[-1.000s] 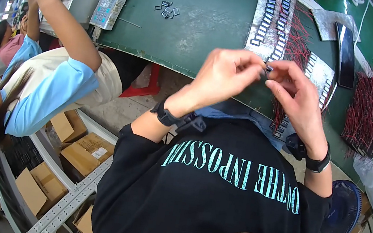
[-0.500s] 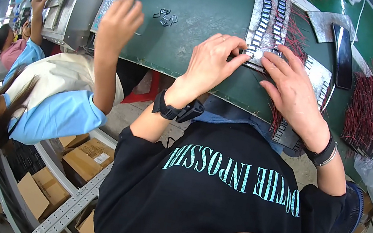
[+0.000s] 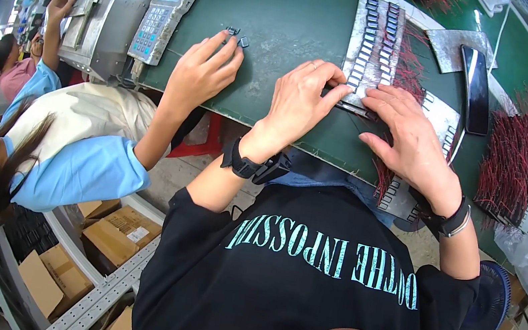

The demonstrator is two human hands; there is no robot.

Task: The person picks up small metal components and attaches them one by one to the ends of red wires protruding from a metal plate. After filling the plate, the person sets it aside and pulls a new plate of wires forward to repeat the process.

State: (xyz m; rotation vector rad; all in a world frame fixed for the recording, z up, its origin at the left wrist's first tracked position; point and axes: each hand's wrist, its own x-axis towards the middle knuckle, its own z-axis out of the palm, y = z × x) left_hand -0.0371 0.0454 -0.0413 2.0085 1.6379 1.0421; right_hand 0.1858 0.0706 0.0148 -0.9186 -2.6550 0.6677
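Observation:
A metal plate [image 3: 373,59] with two rows of small black-framed rectangular parts and thin red and black wires [image 3: 409,70] lies before me on the green bench. At its near left corner is my left hand [image 3: 303,100], fingers curled, thumb and forefinger drawn together at the end of a row. Whatever sits between those fingertips is too small to make out. My right hand [image 3: 411,128] lies over the near right corner, fingers stretched out and thumb apart. Its fingertips touch the plate and hide part of it.
To the left, a co-worker's hand [image 3: 206,69] reaches onto loose black frames [image 3: 243,42], beside a keypad device [image 3: 164,12]. A phone [image 3: 475,90] rests on another metal plate [image 3: 446,45]. Wired parts stand in a dense red bundle [image 3: 514,160] at right. The bench edge [image 3: 319,154] is nearest me.
The co-worker's hand has come down from above the keypad device to the loose black frames. My hands stay at the plate's near end, with only slight finger movement.

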